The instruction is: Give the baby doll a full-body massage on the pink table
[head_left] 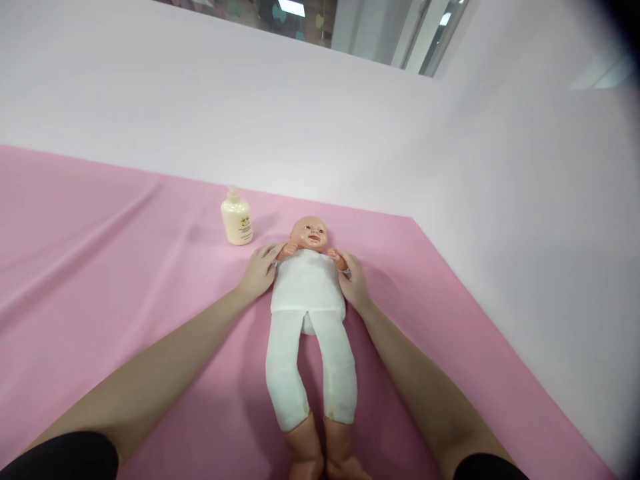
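A baby doll (306, 293) in a white top and white leggings lies on its back on the pink sheet (125, 267), head away from me, bare feet toward me. My left hand (260, 270) rests flat against the doll's side by its raised arm. On the other side, my right hand (354, 280) presses against the torso, just under the doll's small hand. Both of my hands touch the white top, fingers laid along it; whether they pinch the cloth is not clear.
A cream pump bottle (237, 218) stands upright on the sheet, left of the doll's head. White walls (525, 233) border the sheet at the back and right. The sheet's right edge runs diagonally toward me.
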The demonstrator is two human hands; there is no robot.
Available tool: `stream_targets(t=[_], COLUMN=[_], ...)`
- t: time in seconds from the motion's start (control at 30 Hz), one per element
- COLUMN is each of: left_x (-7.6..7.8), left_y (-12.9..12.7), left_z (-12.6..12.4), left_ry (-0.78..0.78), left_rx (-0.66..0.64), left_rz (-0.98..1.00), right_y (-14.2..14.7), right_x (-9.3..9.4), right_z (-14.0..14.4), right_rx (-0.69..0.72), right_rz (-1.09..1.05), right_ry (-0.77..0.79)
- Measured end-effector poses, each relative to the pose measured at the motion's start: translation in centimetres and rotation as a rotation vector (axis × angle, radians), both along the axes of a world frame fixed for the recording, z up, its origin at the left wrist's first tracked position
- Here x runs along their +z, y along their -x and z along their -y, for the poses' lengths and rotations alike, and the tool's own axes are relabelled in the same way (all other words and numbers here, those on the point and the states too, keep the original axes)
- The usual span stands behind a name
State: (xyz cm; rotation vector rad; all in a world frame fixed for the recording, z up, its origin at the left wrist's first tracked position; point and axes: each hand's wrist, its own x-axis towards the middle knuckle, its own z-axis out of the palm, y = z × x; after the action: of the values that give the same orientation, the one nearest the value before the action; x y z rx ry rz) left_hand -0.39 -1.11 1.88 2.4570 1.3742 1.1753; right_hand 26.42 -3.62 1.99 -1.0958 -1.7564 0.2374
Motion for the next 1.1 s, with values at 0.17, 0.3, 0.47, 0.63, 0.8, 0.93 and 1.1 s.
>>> stream_targets(t=[0.17, 0.3, 0.47, 0.63, 0.8, 0.93, 1.1], left_x=[0.2, 0.2, -0.1, -0.5, -0.8, -0.5, -0.1], left_y=[-0.5, -0.6, -0.2, 0.4, 0.8, 0.6, 0.3], left_z=[0.4, 0.4, 0.0, -0.8, -1.4, -0.9, -0.2], left_ry=[0.000, 0.008, 0.034, 0.108, 0.109, 0.035, -0.056], left_rx=[-0.044, -0.052, -0.020, 0.031, 0.097, 0.120, 0.131], left_rz=[-0.125, -0.118, 0.094, 0.545, 0.692, 0.557, 0.293], right_y=[0.2, 0.2, 0.2, -0.3, -0.7, -0.4, -0.2], right_x=[0.4, 0.2, -0.2, 0.3, 0.6, 0.4, -0.1], right_z=[0.1, 0.0, -0.1, -0.3, -0.4, -0.2, 0.0], right_rx=[0.049, 0.040, -0.047, -0.102, -0.162, -0.128, -0.088], right_rz=[0.165, 0.180, -0.040, -0.379, -0.475, -0.352, -0.098], right_ry=[-0.011, -0.010, 0.008, 0.021, 0.004, -0.054, -0.041])
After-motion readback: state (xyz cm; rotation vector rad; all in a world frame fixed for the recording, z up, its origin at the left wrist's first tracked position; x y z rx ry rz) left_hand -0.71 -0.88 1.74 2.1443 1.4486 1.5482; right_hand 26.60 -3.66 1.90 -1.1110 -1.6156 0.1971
